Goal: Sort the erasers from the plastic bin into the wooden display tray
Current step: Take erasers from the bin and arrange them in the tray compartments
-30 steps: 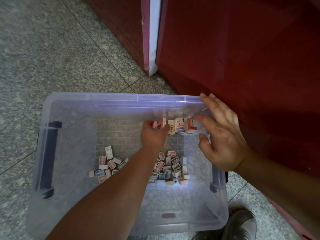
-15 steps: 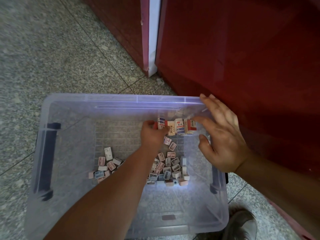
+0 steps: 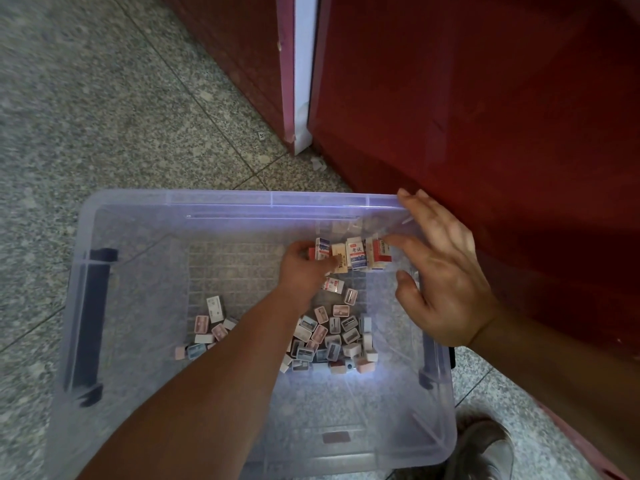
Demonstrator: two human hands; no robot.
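Reaching left hand (image 3: 301, 268) among erasers (image 3: 356, 258) in bin (image 3: 242, 199), grip hidden, right hand (image 3: 446, 278) fingers (image 3: 433, 220) spread open.

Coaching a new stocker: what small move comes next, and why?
Probably press the right hand against the right end of the upright erasers; the left hand grips their left end, so the row could lift from the plastic bin together.

**Hidden and cut off**

The left hand (image 3: 304, 268) hides its own fingertips among the upright erasers (image 3: 356, 258), so its grip is unclear. Its forearm (image 3: 225, 375) covers part of the pile (image 3: 336, 337). The bottom edge cuts off the shoe (image 3: 485, 452).
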